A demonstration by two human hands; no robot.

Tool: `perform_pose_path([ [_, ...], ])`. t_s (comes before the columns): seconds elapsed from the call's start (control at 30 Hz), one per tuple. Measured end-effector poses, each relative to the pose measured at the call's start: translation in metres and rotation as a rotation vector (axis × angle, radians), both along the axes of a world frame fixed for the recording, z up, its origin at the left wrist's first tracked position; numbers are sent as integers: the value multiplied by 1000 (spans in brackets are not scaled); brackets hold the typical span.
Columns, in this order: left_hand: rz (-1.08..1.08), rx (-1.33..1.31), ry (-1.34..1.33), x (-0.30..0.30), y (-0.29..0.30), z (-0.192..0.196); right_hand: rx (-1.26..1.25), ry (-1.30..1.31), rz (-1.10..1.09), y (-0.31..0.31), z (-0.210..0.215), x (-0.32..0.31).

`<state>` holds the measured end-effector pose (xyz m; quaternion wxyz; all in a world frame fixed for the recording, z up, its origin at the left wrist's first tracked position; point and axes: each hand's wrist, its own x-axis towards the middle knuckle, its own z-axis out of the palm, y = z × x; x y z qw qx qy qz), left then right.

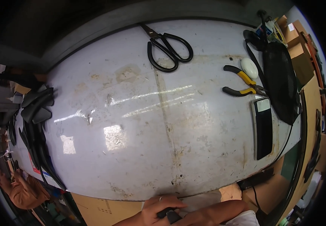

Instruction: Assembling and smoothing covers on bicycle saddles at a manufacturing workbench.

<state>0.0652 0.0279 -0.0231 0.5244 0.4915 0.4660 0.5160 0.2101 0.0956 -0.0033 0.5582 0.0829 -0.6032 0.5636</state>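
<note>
Two small, smooth, dark black parts show at the lower edge of the view, just off the near edge of the table; whether they belong to one piece or to two, I cannot tell. The bare left hand, with a ring on one finger, is curled around them, grasping. The bare right hand is close beside it, largely cut off by the lower edge, so I cannot tell whether it grips anything. White cloth shows by the right forearm.

Beyond the hands stretches a pale grey, glossy tabletop, stained brown and crossed by a dark seam. On its right part lies a slim smartphone with a dark screen and a pale patch near its top. Above that, yellow-and-black pliers lie with their handles spread, a smooth white oval object just beside the upper handle. Further right is a long black mesh-surfaced item, with brown cardboard boxes behind it. Large scissors with black looped handles lie at the far edge, blades pointing away.

Along the left end, flat, curved black pieces are heaped above long black strips. Past that end, at lower left, is another person in an orange-brown top. A tan cardboard surface shows below the table's near edge.
</note>
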Motion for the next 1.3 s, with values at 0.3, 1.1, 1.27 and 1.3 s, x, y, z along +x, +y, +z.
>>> perform_pose_path([
  [0.3,-39,-26,-28,-4,-4,-5,-229,286,42,0,-10,2],
  [1.1,-14,-86,24,0,-8,-7,-34,60,125,17,-4,-4],
  [1.27,-35,-87,-11,2,-7,-6,-151,143,91,4,1,5],
  [1.3,-41,-120,-40,4,-6,-4,-77,122,159,2,4,8],
])
